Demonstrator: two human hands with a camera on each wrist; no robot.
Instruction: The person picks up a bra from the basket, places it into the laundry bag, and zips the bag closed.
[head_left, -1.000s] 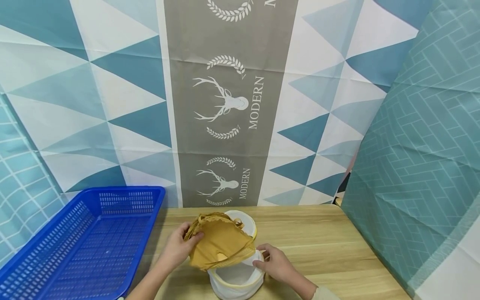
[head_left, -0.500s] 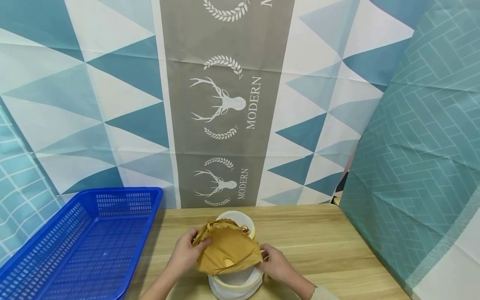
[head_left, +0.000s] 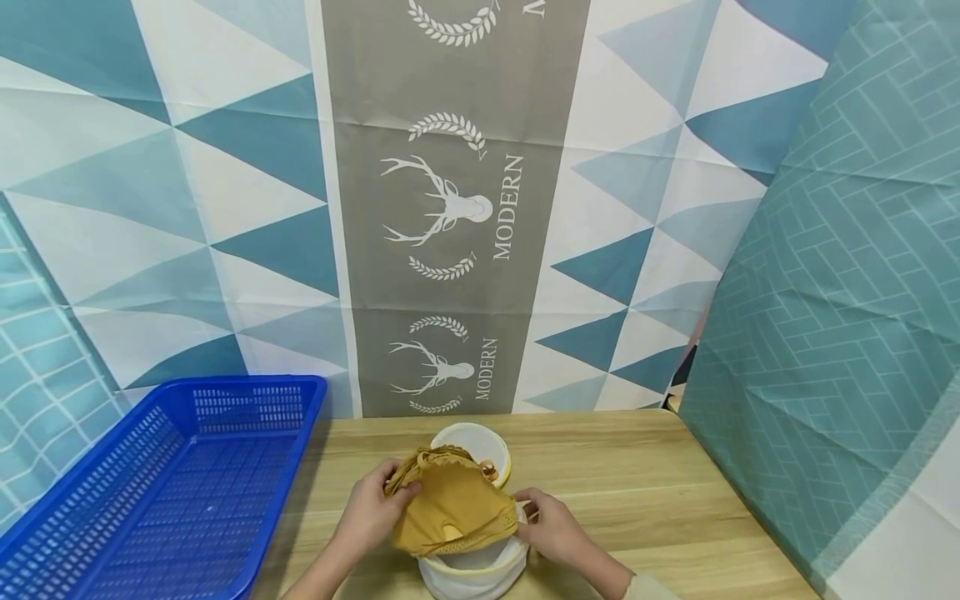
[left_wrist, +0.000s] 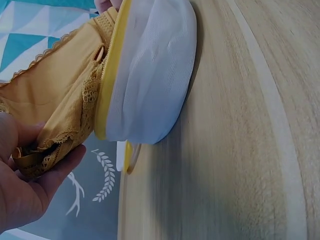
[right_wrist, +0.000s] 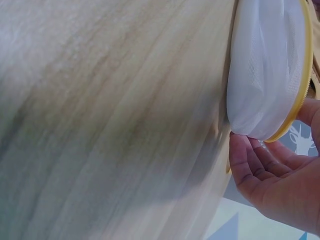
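My left hand (head_left: 370,510) grips the left end of a mustard-yellow bra (head_left: 452,500) with lace edging, thumb on top and fingers beneath. The bra lies over the opening of a round white mesh laundry bag (head_left: 474,583) with a yellow zip rim. The bag's lid (head_left: 459,437) is flipped back behind it. In the left wrist view, the lace band (left_wrist: 90,95) touches the zip edge. My right hand (head_left: 553,528) pinches the bag's right rim; in the right wrist view, its fingers (right_wrist: 242,160) press the mesh wall from outside. The bag's inside is mostly hidden.
A large blue plastic basket (head_left: 300,433) stands to the left. The bag rests on a wood-grain table (head_left: 637,483). Patterned cloth (head_left: 450,275) hangs behind the table, and a teal sheet (head_left: 832,333) hangs along the right side.
My left hand has brought the bra slightly right and down, lower over the bag's opening. The right hand stays at the rim. The head view has shifted a little.
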